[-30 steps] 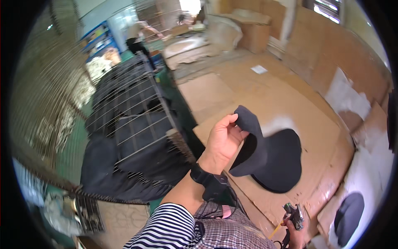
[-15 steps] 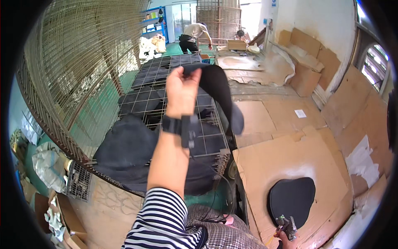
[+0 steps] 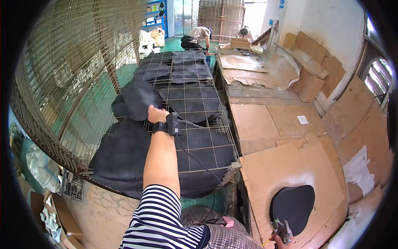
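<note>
My left hand (image 3: 157, 114) reaches out over the wire rack (image 3: 200, 108), its fingers closed on the edge of a rounded, flexible black sheet (image 3: 140, 98). That sheet lies at the rack's left side, partly over other dark pieces. A wrist strap with a small black box is on my left forearm. At lower right, my right hand (image 3: 284, 242) grips a metal spray gun (image 3: 282, 229); its fingers are partly cut off by the picture's rim. Just beyond the gun, a smooth black pad (image 3: 292, 207) rests on a cardboard sheet (image 3: 261, 182).
Tall wire racks (image 3: 78, 74) stand tilted up on the left. Dark sheets (image 3: 120, 149) cover the rack layers ahead. A black cable (image 3: 199, 162) runs from my wrist. Another person (image 3: 199, 37) bends at the far end. Cardboard boxes (image 3: 311, 85) line the right wall.
My left hand has swung the black sheet left and down, from raised above the rack onto its left side. The far person has bent lower. My right hand stays by the pad.
</note>
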### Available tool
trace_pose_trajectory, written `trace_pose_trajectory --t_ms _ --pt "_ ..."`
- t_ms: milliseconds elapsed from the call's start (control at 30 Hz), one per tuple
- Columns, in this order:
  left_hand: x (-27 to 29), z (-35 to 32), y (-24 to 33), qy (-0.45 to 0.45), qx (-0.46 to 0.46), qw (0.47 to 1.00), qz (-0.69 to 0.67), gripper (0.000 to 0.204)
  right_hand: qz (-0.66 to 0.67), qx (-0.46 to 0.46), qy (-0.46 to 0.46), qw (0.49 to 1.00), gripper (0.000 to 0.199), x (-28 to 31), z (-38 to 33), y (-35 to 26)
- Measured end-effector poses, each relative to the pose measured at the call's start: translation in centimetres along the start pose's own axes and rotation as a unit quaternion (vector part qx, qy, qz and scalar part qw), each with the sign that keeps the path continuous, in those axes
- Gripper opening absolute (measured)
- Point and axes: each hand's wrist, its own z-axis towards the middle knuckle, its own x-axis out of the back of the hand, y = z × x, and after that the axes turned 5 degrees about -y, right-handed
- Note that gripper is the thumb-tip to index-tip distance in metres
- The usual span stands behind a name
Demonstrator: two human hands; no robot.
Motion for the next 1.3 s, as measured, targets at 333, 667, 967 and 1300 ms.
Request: trace_pose_trajectory --t_ms 333,667,967,1300 --pt "-3.9 -17.7 -6.0 -0.139 0.182 0.973 -0.01 0.03 0.011 0.059 0.019 0.998 0.055 0.4 -2.4 -0.6" --pt "4.0 -34.0 -11.2 -0.391 0.298 0.861 0.128 0.023 0.187 0.1 0.245 0.946 0.045 6.5 -11.8 5.3" --pt "8.9 -46.5 -17.9 -0.449 0.415 0.754 0.241 0.041 0.275 0.033 0.296 0.914 0.045 6.1 -19.6 5.0" --pt "11.5 -46.8 -21.2 -0.474 0.432 0.704 0.306 0.041 0.186 -0.006 0.432 0.882 0.055 4.5 -22.7 2.8"
